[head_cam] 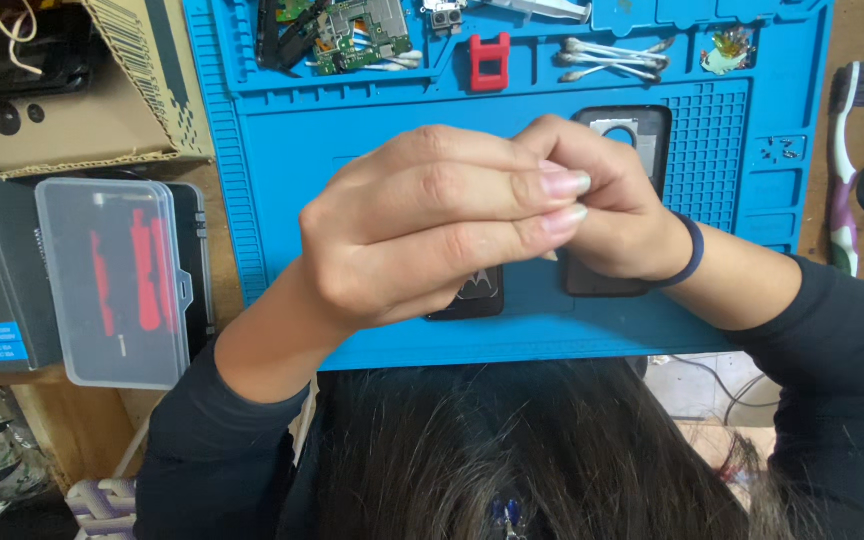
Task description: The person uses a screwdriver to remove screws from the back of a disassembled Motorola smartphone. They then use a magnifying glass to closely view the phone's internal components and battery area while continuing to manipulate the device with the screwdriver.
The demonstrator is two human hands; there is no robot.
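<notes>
While my fingers press together tip to tip above the blue repair mat, my left hand and right hand are both curled narrow around something too small to make out; I cannot tell what is pinched there, or whether anything is. Directly under my hands lie two dark phone parts: a black back cover beneath my left hand and a phone frame with a camera opening beneath my right wrist. Those look thin, light and easily scratched, so I judge they are best gripped by the long edges. Farther up the mat sit a green circuit board, a red plastic clip and several cotton swabs. On the table to my left stands a clear plastic tool case beside a cardboard box; a toothbrush lies to the right
</notes>
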